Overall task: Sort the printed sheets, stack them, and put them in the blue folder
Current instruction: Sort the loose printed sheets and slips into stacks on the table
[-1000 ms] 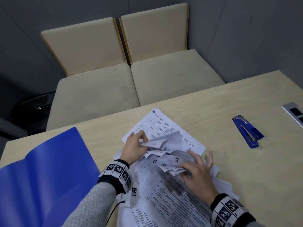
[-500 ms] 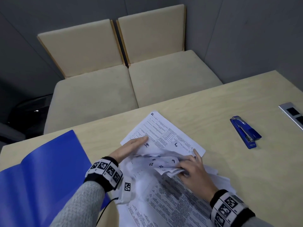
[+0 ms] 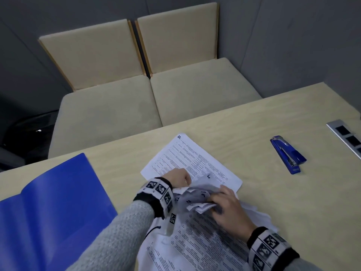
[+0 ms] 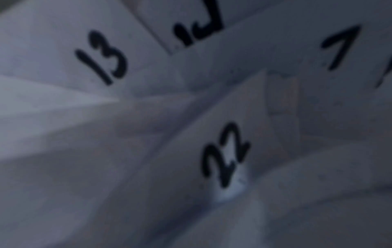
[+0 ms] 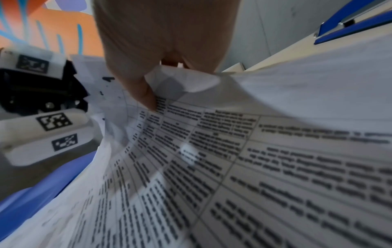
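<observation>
folder point(image 3: 58, 202): open at 9 o'clock, nothing in it
right hand point(image 3: 227, 207): pinches lifted sheets point(image 3: 197, 200)
left hand point(image 3: 178, 178): fingers hidden, grip unclear

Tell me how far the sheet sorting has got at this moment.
Early. Done: the blue folder lies open on the table, and one sheet marked 21 lies flat apart. In hand: the left hand and right hand leaf through lifted corners of the numbered sheets, out of order (13, 22, 7). Left: ordering, squaring the stack, filing it.
</observation>
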A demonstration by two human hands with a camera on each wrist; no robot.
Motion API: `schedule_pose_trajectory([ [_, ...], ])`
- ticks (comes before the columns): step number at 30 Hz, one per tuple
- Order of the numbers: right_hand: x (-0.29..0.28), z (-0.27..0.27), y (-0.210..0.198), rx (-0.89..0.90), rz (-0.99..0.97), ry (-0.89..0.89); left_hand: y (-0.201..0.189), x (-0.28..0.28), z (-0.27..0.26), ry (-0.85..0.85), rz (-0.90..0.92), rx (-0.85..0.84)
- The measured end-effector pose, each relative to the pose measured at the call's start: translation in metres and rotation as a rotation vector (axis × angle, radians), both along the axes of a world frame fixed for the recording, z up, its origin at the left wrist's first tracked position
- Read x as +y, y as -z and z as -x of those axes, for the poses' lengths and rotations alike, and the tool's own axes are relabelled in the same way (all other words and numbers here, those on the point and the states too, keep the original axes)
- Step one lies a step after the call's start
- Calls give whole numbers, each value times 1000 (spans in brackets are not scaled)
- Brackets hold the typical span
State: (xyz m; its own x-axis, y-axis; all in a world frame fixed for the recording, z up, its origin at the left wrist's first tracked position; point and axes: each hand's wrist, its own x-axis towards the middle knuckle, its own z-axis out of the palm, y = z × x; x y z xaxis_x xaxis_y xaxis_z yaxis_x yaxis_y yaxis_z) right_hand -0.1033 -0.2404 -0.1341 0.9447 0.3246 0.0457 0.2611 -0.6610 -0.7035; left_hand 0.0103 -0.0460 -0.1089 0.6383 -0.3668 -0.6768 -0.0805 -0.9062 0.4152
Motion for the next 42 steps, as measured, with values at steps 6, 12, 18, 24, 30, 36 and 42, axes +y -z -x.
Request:
schedule_pose_trajectory([
  [6,-4,-1,-11,85,-56,9,-32,15,14,-236,211,-624],
  [12,-4,-5,-9,153,-2,6,-58,49,12,-255,261,-1004],
  [18,-2,-7,-12,166,34,-3,-41,52,20,-168,92,-706],
  [24,-3,-9,-7,215,30,36,-82,44,30,-33,-14,-1102],
  [30,-3,-5,-5,114,228,131,-142,75,31,-296,172,-1484],
  [36,-7,1,-14,97,36,103,-165,86,25,-688,513,-1512],
  [42,-24,-11,-5,478,-53,219,-146,107,27,-1032,760,-1179],
])
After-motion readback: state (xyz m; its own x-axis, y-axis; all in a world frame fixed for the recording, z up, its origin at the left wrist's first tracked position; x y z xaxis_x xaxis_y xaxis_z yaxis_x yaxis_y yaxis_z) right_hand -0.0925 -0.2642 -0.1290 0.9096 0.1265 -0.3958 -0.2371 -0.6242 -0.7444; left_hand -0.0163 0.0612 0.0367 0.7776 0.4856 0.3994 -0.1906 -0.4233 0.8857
